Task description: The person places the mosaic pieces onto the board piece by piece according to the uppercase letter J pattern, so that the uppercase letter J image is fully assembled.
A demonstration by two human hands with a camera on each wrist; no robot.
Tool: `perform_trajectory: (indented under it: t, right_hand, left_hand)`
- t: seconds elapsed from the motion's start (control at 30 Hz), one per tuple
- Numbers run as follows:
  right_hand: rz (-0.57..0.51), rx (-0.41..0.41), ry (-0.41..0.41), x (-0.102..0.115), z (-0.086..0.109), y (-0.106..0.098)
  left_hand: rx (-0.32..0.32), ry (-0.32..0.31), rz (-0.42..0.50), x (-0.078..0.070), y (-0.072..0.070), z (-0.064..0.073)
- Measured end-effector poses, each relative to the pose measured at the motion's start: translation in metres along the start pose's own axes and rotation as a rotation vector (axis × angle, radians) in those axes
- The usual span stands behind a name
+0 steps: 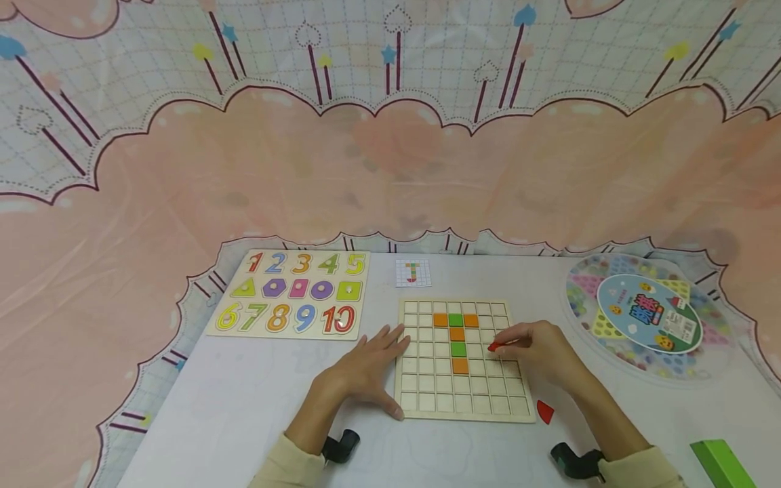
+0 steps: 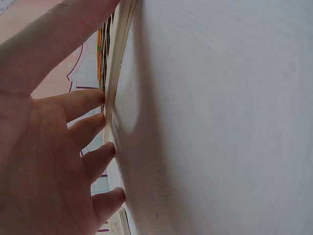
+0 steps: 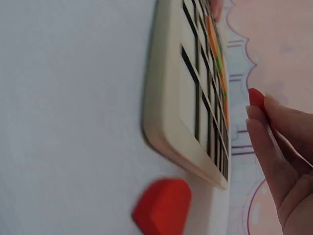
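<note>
A wooden grid board (image 1: 427,403) lies flat on the table, with orange and green square tiles (image 1: 458,349) set in several of its cells in a T-like shape. My left hand (image 1: 366,371), fingers spread and fairly straight, touches the board's left edge with fingertips and thumb. Over the right part of the board, my right hand (image 1: 539,349) pinches a small red piece (image 3: 257,98) between thumb and fingers. A second red piece (image 1: 545,412), with one curved side, lies on the table beside the board's lower right corner. Above the board lies a small pattern card (image 1: 421,281).
At the left lies a number and shape puzzle board (image 1: 244,325). A round clear box (image 1: 586,352) with a blue label is at the right. One green block (image 1: 720,461) sits near the front right. Patterned cloth (image 1: 305,169) hangs behind the white table (image 1: 232,407).
</note>
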State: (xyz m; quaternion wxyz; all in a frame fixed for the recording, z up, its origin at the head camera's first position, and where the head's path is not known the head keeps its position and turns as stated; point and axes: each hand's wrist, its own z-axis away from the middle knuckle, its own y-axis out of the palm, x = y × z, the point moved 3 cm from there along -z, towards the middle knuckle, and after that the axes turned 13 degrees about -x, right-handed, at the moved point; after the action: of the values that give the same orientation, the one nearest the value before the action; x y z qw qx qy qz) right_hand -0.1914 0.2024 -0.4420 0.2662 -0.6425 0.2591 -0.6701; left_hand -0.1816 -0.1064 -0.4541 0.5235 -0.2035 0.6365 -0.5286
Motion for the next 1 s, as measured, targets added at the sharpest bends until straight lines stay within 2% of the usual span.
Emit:
perform_trajectory:
  t: [0.07,0.23,0.37,0.5,1.0]
  right_hand:
    - [-0.026,0.032,0.01,0.004,0.003,0.007]
    - [-0.086,0.098,-0.056,0.014,0.01,0.021]
    - [-0.073,0.132,-0.15,0.022,0.014,0.029]
    - [-0.07,0.165,-0.182,0.028,0.017,0.035]
    - [-0.061,0.183,-0.281,0.034,0.02,0.051]
  left_hand:
    - [0.001,-0.003,0.0,0.0,0.0,0.0]
    - [0.003,-0.002,-0.005,0.001,0.001,0.0]
    - [0.006,-0.001,-0.001,0.001,0.0,0.001]
    - [0.004,0.004,0.014,0.0,-0.001,0.001]
    - [0.007,0.002,0.011,0.0,-0.001,0.0]
